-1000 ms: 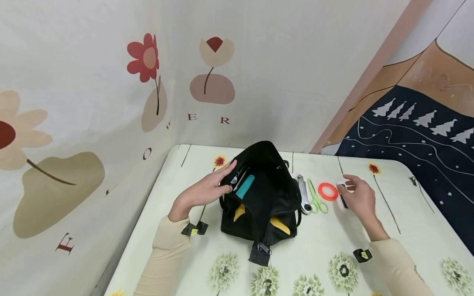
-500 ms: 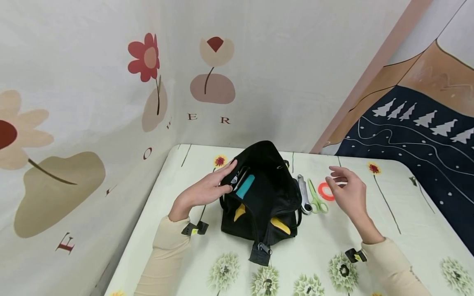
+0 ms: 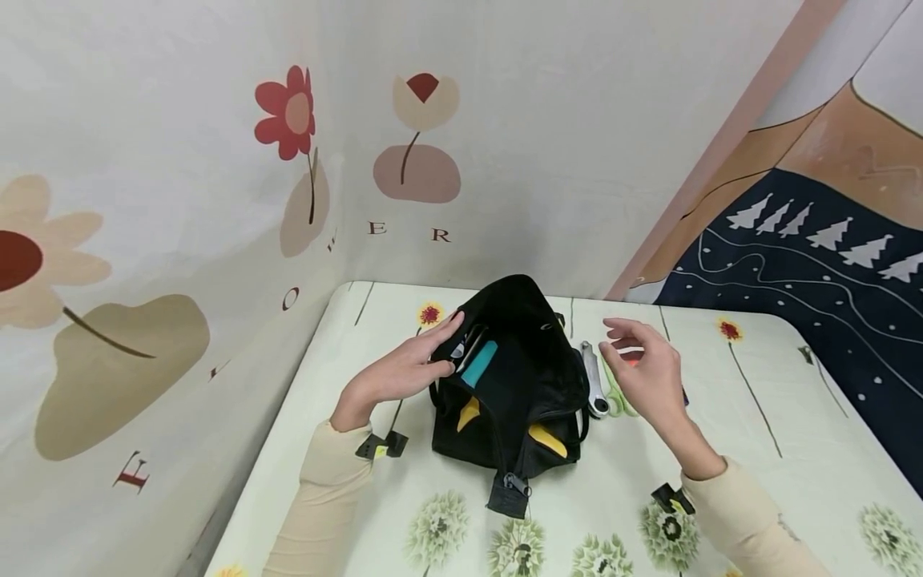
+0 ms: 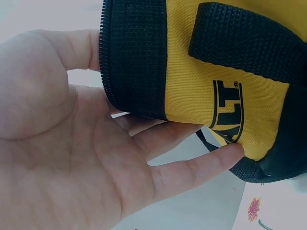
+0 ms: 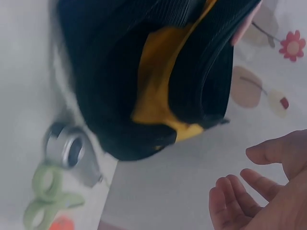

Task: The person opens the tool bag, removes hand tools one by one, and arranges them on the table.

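Observation:
My left hand (image 3: 404, 365) grips the rim of a black and yellow tool bag (image 3: 450, 437), thumb at the opening and fingers along the outside. In the left wrist view those fingers lie on a yellow panel (image 4: 187, 96) under the zipper edge. A teal object (image 3: 479, 365) stands inside the bag's mouth. With nothing held, my right hand (image 3: 649, 369) hovers right of the bag, fingers loosely bent and apart from the thumb. Beneath and beside it lie light-green scissors (image 3: 613, 393) and a red-orange ring (image 3: 634, 362), mostly hidden by the hand.
Close to the bag's right side lies a silver tool with a round end (image 3: 594, 381). A dark sliver of another item (image 3: 685, 396) shows behind my right wrist. The flowered table (image 3: 375, 521) meets printed curtains (image 3: 505, 176) at its back and left.
My right hand has moved left, from beside a small dark-blue and white stick to above the scissors and red-orange ring. The left hand keeps its place on the bag.

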The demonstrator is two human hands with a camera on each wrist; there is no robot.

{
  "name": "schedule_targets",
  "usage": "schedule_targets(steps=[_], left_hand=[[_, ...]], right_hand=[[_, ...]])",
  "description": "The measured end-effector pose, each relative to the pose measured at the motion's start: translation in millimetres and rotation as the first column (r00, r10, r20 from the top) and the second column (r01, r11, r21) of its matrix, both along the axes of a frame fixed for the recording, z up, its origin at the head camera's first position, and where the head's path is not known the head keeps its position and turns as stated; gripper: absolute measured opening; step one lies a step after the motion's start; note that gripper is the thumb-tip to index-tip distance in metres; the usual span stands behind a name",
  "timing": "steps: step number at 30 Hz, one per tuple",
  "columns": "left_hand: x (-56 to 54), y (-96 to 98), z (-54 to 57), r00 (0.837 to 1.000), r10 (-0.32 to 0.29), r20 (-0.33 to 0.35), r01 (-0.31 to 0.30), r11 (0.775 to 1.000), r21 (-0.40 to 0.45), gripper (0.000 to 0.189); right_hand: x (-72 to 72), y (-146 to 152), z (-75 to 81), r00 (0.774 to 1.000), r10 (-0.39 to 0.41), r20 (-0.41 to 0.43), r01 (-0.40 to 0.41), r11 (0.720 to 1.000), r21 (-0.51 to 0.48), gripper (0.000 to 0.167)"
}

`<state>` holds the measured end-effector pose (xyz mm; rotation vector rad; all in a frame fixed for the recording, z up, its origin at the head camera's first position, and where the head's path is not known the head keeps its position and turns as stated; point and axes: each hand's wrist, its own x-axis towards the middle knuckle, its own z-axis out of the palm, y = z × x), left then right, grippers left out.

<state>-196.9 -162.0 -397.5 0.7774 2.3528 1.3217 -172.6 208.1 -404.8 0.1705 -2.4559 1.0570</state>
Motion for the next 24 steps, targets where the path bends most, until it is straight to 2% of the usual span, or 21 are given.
schedule_targets(steps=[6,13,18,24], left_hand=[[-1.8,1.4,-0.3,1.0,-0.008,-0.006,0.008,1.0,-0.009,0.079],[-2.9,1.6,1.4,1.0,-0.016,-0.007,0.016,1.0,-0.012,0.079],[-2.7,1.5,0.8,1.0,-0.013,-0.001,0.013,1.0,-0.006,0.079],[-1.9,2.1,1.0,1.0,-0.005,0.0,0.005,1.0,-0.015,0.079]], right_hand=[[1.6,-20,0.5,0.997,0.072,-0.025,-0.072,0.997,-0.013,0.035],[-0.5,-44,-2.7,0.98,0.197,-0.04,-0.196,0.98,0.031,0.035],[-5.8,-59,-2.9,0.947,0.322,-0.003,-0.321,0.946,0.033,0.035],[-22.2,-69,-4.2,0.898,0.44,0.023,-0.44,0.897,0.037,0.035]])
